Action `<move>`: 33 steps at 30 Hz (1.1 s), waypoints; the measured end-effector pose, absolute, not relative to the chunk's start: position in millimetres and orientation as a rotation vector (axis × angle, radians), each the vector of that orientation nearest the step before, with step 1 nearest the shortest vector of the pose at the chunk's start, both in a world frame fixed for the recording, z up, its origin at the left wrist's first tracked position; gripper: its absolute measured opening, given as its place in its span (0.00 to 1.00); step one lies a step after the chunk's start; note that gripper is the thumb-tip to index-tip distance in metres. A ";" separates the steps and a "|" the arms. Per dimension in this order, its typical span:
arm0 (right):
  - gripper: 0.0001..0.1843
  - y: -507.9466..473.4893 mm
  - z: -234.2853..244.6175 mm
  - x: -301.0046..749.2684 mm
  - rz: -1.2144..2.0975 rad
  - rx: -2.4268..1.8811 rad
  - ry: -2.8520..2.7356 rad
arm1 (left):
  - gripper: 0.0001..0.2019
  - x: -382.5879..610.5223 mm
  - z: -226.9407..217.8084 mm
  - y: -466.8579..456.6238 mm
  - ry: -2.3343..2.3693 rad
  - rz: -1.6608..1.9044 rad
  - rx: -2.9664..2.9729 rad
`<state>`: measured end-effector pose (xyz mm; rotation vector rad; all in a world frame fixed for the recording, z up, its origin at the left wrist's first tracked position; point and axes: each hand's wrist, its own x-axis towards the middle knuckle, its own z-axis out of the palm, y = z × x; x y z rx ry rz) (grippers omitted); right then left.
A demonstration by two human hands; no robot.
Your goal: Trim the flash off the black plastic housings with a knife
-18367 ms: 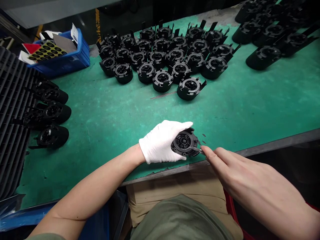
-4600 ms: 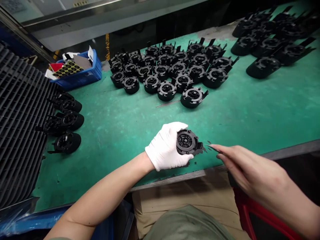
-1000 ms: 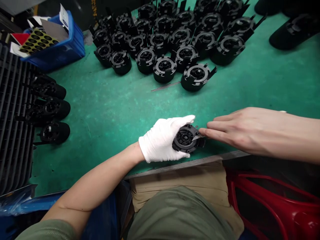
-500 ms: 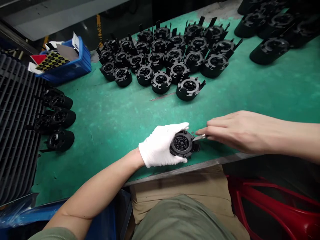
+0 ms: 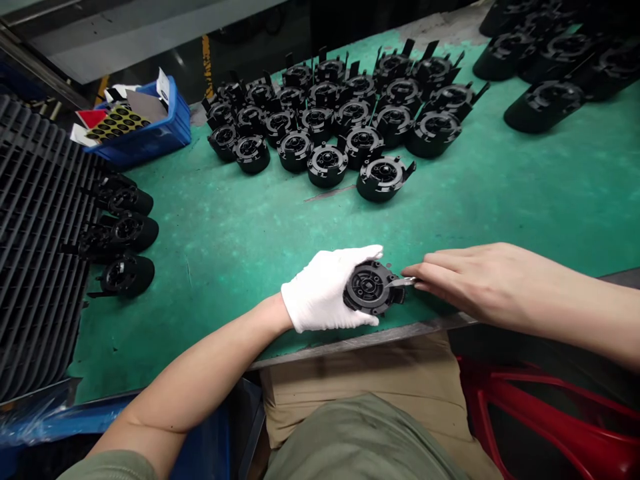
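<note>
Gripping the round black part (image 5: 371, 288) at the table's (image 5: 500, 193) near edge, my gloved left hand (image 5: 325, 288) is unmoved; my right hand (image 5: 465, 280) pinches a small blade (image 5: 400, 282), now lower, rows of black parts (image 5: 340, 113) well behind.

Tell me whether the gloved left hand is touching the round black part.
Touching. The head view shows the left hand wrapped around the round black part, with gloved fingers against its rim and no gap.

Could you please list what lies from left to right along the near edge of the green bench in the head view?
White-gloved left hand → round black plastic part it grips → small metal blade → bare right hand pinching that blade.
</note>
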<state>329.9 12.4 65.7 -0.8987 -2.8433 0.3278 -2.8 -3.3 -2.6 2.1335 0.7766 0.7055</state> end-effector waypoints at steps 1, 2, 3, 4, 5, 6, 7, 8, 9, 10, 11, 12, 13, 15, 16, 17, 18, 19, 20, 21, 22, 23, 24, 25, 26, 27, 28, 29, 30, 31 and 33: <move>0.18 14.7 67.5 330.6 0.310 -0.835 -2.897 | 0.58 -2.6 -2.7 -3.2 0.783 0.697 2.130; 0.17 15.6 69.3 331.3 0.293 -0.770 -2.951 | 0.58 -2.3 -2.9 -3.0 0.787 0.693 2.126; 0.17 15.5 70.8 331.8 0.273 -0.733 -2.988 | 0.58 -2.0 -3.4 -2.9 0.785 0.694 2.125; 0.18 14.7 71.9 332.0 0.253 -0.724 -3.006 | 0.57 -1.8 -3.8 -2.7 0.776 0.700 2.125; 0.20 13.9 72.7 331.9 0.242 -0.718 -3.013 | 0.57 -1.6 -4.3 -2.6 0.764 0.712 2.125; 0.23 13.4 73.1 331.4 0.241 -0.704 -3.021 | 0.57 -1.5 -4.6 -2.4 0.752 0.723 2.124; 0.24 13.6 73.4 330.6 0.236 -0.685 -3.028 | 0.57 -1.5 -4.7 -2.3 0.745 0.724 2.123; 0.24 14.6 73.8 329.5 0.227 -0.662 -3.036 | 0.57 -1.4 -4.7 -2.2 0.743 0.719 2.120; 0.23 16.4 74.3 328.3 0.230 -0.630 -3.044 | 0.58 -1.4 -4.6 -2.2 0.748 0.710 2.116; 0.22 18.7 75.3 327.0 0.242 -0.600 -3.052 | 0.58 -1.3 -4.4 -2.2 0.757 0.699 2.111; 0.21 21.2 76.6 325.6 0.257 -0.577 -3.060 | 0.58 -1.1 -4.4 -2.2 0.767 0.692 2.108; 0.20 23.8 78.4 324.3 0.268 -0.554 -3.068 | 0.58 -0.9 -4.5 -2.2 0.772 0.689 2.107; 0.20 26.2 80.4 322.9 0.269 -0.528 -3.073 | 0.58 -0.7 -4.7 -2.1 0.773 0.692 2.109; 0.19 30.6 84.5 320.2 0.259 -0.484 -3.088 | 0.58 -0.5 -5.4 -1.8 0.766 0.699 2.114; 0.18 32.8 86.0 318.9 0.257 -0.465 -3.096 | 0.58 -0.6 -5.7 -1.6 0.759 0.703 2.115; 0.17 35.1 86.9 317.7 0.274 -0.439 -3.101 | 0.58 -0.9 -5.7 -1.3 0.751 0.708 2.115; 0.17 37.8 87.2 316.8 0.308 -0.422 -3.105 | 0.58 -1.3 -5.4 -1.1 0.741 0.714 2.114; 0.17 40.7 86.9 316.2 0.360 -0.422 -3.106 | 0.58 -1.8 -4.9 -0.9 0.736 0.717 2.112; 0.18 43.6 86.2 316.3 0.420 -0.429 -3.104 | 0.57 -2.3 -4.1 -0.8 0.737 0.715 2.111; 0.19 46.3 85.4 317.2 0.470 -0.441 -3.100 | 0.57 -2.5 -3.2 -0.9 0.746 0.708 2.109; 0.21 48.3 84.7 319.1 0.513 -0.472 -3.084 | 0.56 -2.5 -2.4 -1.1 0.761 0.694 2.106; 0.22 49.1 84.2 321.9 0.543 -0.525 -3.055 | 0.56 -2.1 -1.8 -1.4 0.777 0.679 2.103; 0.23 48.1 83.9 325.4 0.552 -0.593 -3.012 | 0.56 -1.1 -1.5 -1.9 0.798 0.668 2.100; 0.22 44.8 83.7 329.4 0.542 -0.668 -2.958 | 0.57 0.3 -1.6 -2.4 0.824 0.664 2.095; 0.20 39.0 83.2 333.4 0.515 -0.739 -2.897 | 0.58 2.1 -2.0 -2.8 0.862 0.677 2.092; 0.18 30.6 82.2 336.9 0.472 -0.813 -2.827 | 0.59 4.1 -2.6 -3.1 0.921 0.699 2.088; 0.17 19.6 80.1 339.2 0.423 -0.875 -2.756 | 0.61 6.2 -3.3 -3.3 0.994 0.731 2.084; 0.16 6.6 77.0 339.9 0.374 -0.926 -2.692 | 0.61 8.1 -3.9 -3.4 1.070 0.762 2.080; 0.17 -7.8 72.7 339.0 0.333 -0.980 -2.619 | 0.61 9.6 -4.4 -3.4 1.136 0.787 2.076; 0.19 -22.6 67.6 336.3 0.315 -1.021 -2.562 | 0.60 10.5 -4.8 -3.6 1.187 0.803 2.073; 0.23 -49.8 56.7 327.2 0.294 -1.096 -2.505 | 0.60 10.6 -5.3 -4.4 1.247 0.815 2.062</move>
